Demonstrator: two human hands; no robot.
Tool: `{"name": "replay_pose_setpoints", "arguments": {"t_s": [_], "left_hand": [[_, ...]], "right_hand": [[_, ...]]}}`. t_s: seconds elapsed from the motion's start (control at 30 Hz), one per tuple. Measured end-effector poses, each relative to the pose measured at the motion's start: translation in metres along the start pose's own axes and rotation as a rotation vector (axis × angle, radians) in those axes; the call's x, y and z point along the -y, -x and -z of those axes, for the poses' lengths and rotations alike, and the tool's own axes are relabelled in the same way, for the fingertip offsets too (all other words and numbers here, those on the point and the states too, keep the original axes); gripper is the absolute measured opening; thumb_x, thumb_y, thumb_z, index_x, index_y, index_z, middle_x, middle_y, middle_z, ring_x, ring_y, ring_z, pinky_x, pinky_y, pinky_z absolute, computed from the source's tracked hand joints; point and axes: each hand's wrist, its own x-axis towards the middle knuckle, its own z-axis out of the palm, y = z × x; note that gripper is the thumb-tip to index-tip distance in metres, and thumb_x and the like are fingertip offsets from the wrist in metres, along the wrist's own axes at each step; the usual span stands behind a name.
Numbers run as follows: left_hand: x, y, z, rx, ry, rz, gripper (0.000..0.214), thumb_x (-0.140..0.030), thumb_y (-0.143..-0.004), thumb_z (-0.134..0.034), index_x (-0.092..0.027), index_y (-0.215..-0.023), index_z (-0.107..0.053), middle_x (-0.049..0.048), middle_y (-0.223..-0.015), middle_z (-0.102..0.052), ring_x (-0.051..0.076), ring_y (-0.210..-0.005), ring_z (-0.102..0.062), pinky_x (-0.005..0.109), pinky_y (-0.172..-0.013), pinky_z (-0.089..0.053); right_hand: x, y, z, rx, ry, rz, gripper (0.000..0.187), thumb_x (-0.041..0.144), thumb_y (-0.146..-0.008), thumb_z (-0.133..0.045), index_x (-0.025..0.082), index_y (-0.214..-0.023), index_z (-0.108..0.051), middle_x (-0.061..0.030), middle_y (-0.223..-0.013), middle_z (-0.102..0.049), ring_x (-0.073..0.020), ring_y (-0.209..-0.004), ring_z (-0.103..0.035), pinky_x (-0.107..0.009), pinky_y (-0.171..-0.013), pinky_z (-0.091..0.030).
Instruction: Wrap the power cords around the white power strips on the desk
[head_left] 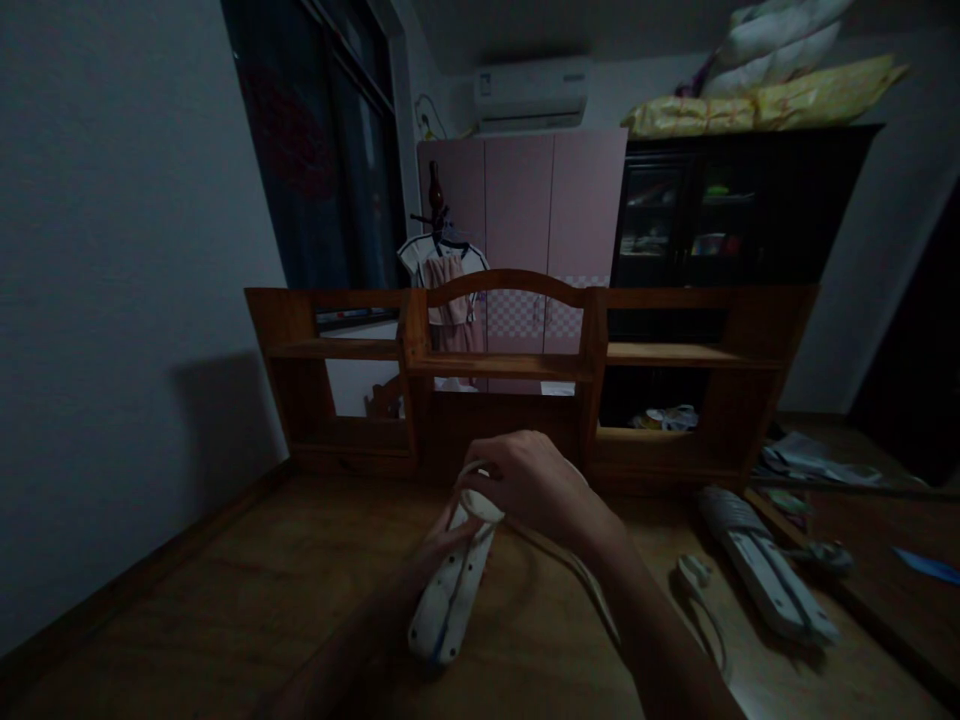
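A white power strip [448,600] is held tilted above the wooden surface, its screw-dotted underside turned toward me. My left hand [450,540] grips it around the upper part from the left side. At the strip's top end, my right hand [525,480] is closed on the pale cord [474,466], which loops over that end. More of the cord trails down to the right, passing behind my right forearm. The fingertips of my right hand are partly hidden.
On the right lies a second power strip [772,580] with cord wrapped around its far end. A plug [694,573] on a cord rests beside it. A wooden shelf unit [502,368] stands across the back, and a wall [135,300] rises on the left.
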Motion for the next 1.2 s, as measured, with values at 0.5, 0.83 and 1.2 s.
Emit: {"name": "replay_pose_setpoints", "arguments": {"t_s": [0.5,0.83,1.2], "left_hand": [[0.014,0.016,-0.008,0.308,-0.081,0.062,0.042,-0.045,-0.073,-0.067,-0.015,-0.101,-0.063,0.0094,-0.075,-0.067,0.023,-0.060,-0.063,0.031,-0.055,-0.046],[0.004,-0.012,0.016,-0.181,0.060,-0.031,0.049,-0.055,-0.075,-0.063,-0.008,-0.087,-0.067,0.0112,-0.071,-0.067,0.017,-0.056,-0.063,0.025,-0.052,-0.048],[-0.001,-0.020,0.049,-0.577,0.062,-0.175,0.055,-0.058,-0.061,-0.073,-0.010,-0.087,-0.067,0.0098,-0.076,-0.069,0.017,-0.058,-0.063,0.026,-0.054,-0.049]], "right_hand": [[-0.142,-0.015,-0.088,0.222,-0.453,-0.350,0.048,0.058,-0.070,-0.064,0.011,-0.075,-0.068,0.0018,-0.059,-0.053,-0.0087,-0.052,-0.041,-0.020,-0.047,-0.029],[-0.136,-0.010,-0.108,0.250,-0.057,-0.491,0.045,0.051,-0.087,-0.048,0.013,-0.070,-0.067,-0.0028,-0.060,-0.058,-0.0123,-0.055,-0.051,-0.022,-0.051,-0.033],[-0.048,-0.007,-0.048,0.319,0.308,-0.363,0.035,0.036,-0.095,-0.039,0.019,-0.096,-0.069,-0.0144,-0.097,-0.069,-0.0274,-0.093,-0.065,-0.034,-0.075,-0.046]]}}
